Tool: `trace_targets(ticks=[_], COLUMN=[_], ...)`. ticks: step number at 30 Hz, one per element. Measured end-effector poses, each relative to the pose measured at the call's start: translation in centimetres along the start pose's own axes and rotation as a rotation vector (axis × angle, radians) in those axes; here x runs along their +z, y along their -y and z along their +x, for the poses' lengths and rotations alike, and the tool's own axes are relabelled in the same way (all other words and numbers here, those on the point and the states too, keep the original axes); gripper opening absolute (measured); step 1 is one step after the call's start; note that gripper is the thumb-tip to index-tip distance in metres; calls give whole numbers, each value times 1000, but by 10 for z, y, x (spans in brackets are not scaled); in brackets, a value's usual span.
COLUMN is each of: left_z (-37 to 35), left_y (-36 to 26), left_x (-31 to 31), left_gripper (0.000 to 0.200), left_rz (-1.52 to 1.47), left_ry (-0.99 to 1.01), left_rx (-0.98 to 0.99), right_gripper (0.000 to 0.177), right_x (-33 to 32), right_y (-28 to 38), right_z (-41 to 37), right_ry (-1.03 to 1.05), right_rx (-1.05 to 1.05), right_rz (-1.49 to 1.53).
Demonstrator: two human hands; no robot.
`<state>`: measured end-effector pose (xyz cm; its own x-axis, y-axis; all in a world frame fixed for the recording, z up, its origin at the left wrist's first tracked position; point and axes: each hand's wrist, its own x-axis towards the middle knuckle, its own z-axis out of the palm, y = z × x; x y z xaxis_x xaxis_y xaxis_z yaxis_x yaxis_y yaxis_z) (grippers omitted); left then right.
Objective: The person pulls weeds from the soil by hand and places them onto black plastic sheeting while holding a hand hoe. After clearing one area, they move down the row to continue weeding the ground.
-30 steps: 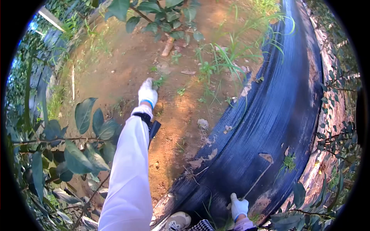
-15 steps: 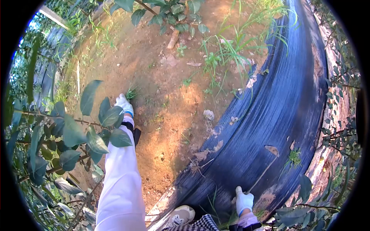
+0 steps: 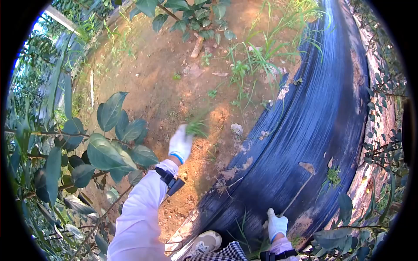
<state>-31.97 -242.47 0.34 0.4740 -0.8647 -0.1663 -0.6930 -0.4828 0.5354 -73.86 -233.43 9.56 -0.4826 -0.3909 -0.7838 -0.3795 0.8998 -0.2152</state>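
Observation:
My left hand [image 3: 180, 142], in a white glove with a blue cuff, is closed around a tuft of green grass [image 3: 197, 128] just above the brown soil [image 3: 165, 100]. The tuft is a little blurred by motion. At the lower right my right hand [image 3: 277, 225], gloved the same way, grips the near end of a small hand hoe [image 3: 297, 194]. Its thin shaft slants up and right to a flat, soil-coloured blade [image 3: 307, 167], over the black plastic sheet [image 3: 300, 130]. The fingers hide the hoe's grip.
Leafy branches [image 3: 109, 152] reach in from the left, close to my left forearm. A small tree trunk [image 3: 197, 46] stands at the top, with tall grass [image 3: 261, 56] to its right. My shoe [image 3: 207, 241] is at the sheet's lower edge. More weeds [image 3: 333, 176] grow through the sheet.
My left hand has moved right and toward me, carrying the grass tuft away from where it was on the soil. My right hand and the hoe have barely moved.

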Motion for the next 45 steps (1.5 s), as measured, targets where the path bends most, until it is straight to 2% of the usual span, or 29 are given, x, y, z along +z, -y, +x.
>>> trace_targets(ticks=[1, 3, 5, 8, 11, 13, 15, 16, 18, 19, 21, 23, 24, 25, 26, 29, 31, 33, 34, 35, 36, 37, 38, 39, 40, 42, 43, 44, 45], left_z=[2, 21, 37, 65, 81, 65, 59, 59, 57, 54, 70, 93, 103, 110, 113, 123, 112, 101, 105, 72, 52, 37, 7, -18, -39, -48, -42, -34, -28], left_y=[8, 52, 58, 116, 203, 168, 162, 143, 93, 40, -18, -64, -79, -88, -87, -83, -90, -104, -82, -144, -175, -200, -243, -271, -283, -279, -259, -233, -199], left_x=[-6, -3, -41, -68, -56, -58, -39, -28, -9, -16, 3, -5, -5, -2, 11, 35, 41, 49, 106, 56, 62, 70, 42, 29, 37, 36, 29, 21, 12], left_gripper=[27, 25, 25, 26, 25, 23, 29, 34, 40, 41, 46, 48, 50, 51, 39, 28, 21, 21, 24, 21, 19, 20, 37, 63, 73, 85, 86, 74, 61], left_rz=[24, -155, 311, 512, 731, 815, 270, 279, -2, -282, -254, 91, 190, 289, 334, 405, 408, 169, -25, -372, -659, -785, -717, -754, -839, -827, -729, -672, -606], left_ry=[-135, -464, -445, -409, -359, -295, -408, -422, -292, -144, -309, -95, -84, -74, -175, -79, -69, -73, -490, -95, -109, -37, 228, 455, 506, 550, 543, 536, 430], left_rx=[-61, -117, -299, -502, -425, -422, -330, -277, -184, -140, 109, 19, 87, 157, 278, 314, 239, -23, 133, -10, 81, 226, 279, 438, 542, 615, 581, 413, 257], right_gripper=[38, 38, 37, 36, 36, 36, 37, 37, 39, 40, 39, 38, 38, 38, 38, 37, 36, 35, 36, 36, 36, 37, 37, 37, 38, 38, 38, 38, 38], right_x=[0, 0, 0, 0, 0, 1, -2, -2, 1, 1, 0, -1, -2, -2, -2, -1, 0, -2, -2, 0, 2, 1, 0, 1, 0, 1, 2, 1, 2], right_y=[1, -1, 0, 4, 3, 0, 6, 9, 3, 1, 7, 10, 9, 7, 6, 8, 9, 15, 10, 4, 2, 2, 2, 3, 3, -1, -2, -3, -4], right_z=[0, -1, -1, -3, -2, 0, -4, -6, -3, -3, -7, -9, -8, -6, -5, -8, -9, -15, -13, -8, -3, -2, -3, -3, -4, -1, 1, 1, 3], right_ry=[2, 6, 9, 9, 4, 9, 14, 20, -6, -19, -14, 2, 14, 26, 38, 14, 21, -7, -5, 2, 9, 4, 1, 0, 1, -7, -10, 2, -2], right_rx=[-1, -13, -16, 3, 13, -11, 20, 32, 2, -12, 16, 12, 11, 11, 12, 20, 5, -14, -2, 4, 6, 5, 7, 5, -11, -18, -19, -27, -35], right_rz=[4, 38, 58, 48, 18, 29, 16, 9, 13, 13, 9, 13, 20, 27, 33, 73, 106, 60, 78, 94, 107, 91, 72, 53, 48, 37, 37, 47, 56])
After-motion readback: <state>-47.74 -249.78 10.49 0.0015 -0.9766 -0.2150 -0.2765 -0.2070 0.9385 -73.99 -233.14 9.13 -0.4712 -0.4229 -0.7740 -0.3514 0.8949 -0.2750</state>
